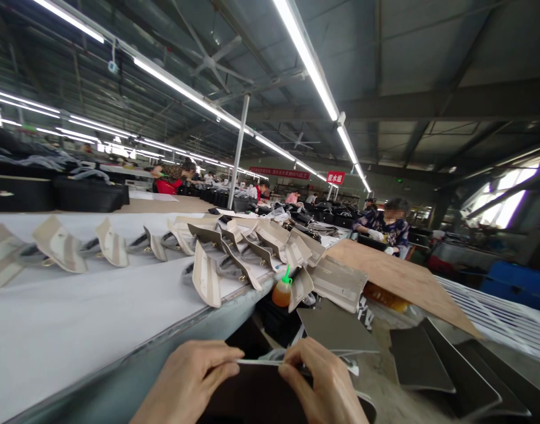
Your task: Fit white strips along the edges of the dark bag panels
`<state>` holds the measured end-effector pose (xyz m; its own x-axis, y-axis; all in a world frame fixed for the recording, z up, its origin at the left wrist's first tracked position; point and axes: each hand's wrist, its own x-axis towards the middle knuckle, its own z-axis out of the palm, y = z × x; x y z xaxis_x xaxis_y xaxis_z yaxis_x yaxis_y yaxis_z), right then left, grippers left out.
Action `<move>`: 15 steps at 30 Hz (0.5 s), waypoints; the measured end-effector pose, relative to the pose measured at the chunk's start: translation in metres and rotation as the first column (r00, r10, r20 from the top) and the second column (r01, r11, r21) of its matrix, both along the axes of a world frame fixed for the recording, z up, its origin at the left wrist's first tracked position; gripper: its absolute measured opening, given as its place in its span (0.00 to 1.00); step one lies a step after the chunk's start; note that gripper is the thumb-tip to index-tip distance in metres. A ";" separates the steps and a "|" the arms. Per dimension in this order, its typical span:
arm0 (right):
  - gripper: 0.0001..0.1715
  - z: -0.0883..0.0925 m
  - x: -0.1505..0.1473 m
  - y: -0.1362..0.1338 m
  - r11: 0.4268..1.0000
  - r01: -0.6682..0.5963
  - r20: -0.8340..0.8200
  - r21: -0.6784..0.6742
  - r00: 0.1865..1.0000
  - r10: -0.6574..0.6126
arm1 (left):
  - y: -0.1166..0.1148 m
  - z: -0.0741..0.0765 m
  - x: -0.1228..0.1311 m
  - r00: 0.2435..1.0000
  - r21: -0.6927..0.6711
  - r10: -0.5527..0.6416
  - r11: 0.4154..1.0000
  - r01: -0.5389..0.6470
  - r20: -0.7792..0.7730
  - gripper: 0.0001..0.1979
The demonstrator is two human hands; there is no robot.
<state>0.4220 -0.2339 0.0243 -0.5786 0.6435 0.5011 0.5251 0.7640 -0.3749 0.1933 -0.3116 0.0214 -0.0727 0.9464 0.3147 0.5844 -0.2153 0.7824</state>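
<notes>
Low in the head view, a dark brown panel [254, 394] with a pale top edge is held between both my hands. My left hand [194, 374] pinches that edge at its left end, thumb against fingers. A short way to the right, my right hand [318, 377] grips the same edge, also with thumb and bent fingers. The lower part of the panel runs out of the picture. Just beyond my hands lie a dark flat sheet [334, 327] and a squeeze bottle [282, 292] with a green nozzle and amber liquid.
A white-covered table [88, 318] stretches along the left, bearing curved beige pieces [60, 244] with straps. Dark sheets [422, 356] lie at lower right, near a wooden board [397, 277]. Black bags [90, 191] stand far left. A co-worker [387, 227] in gloves works at right.
</notes>
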 end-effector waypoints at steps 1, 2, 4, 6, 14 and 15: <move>0.10 -0.001 -0.002 0.000 1.000 -0.002 0.021 0.000 1.000 0.002 | 0.000 0.002 0.004 0.986 0.031 -0.001 0.999 0.007 -0.166 0.12; 0.09 -0.002 -0.004 0.000 1.000 -0.013 0.039 -0.002 0.999 0.013 | 0.001 0.004 0.009 0.951 0.050 0.000 0.999 0.016 -0.310 0.14; 0.09 -0.003 -0.006 0.000 0.998 -0.054 0.058 -0.016 0.997 0.055 | 0.002 0.005 0.022 0.855 0.045 -0.018 0.998 0.048 -0.519 0.16; 0.10 -0.004 -0.007 0.001 0.995 -0.098 0.056 -0.037 0.993 0.100 | 0.003 0.003 0.034 0.783 0.028 -0.052 0.996 0.089 -0.620 0.17; 0.13 -0.015 -0.015 0.009 0.964 -0.063 -0.041 0.258 0.996 0.077 | 0.017 -0.023 0.043 0.843 0.058 -0.025 0.996 0.066 -0.537 0.17; 0.14 -0.018 -0.017 0.010 0.950 -0.018 -0.057 0.311 0.998 0.038 | 0.019 -0.025 0.044 0.859 0.066 -0.011 0.996 0.052 -0.512 0.17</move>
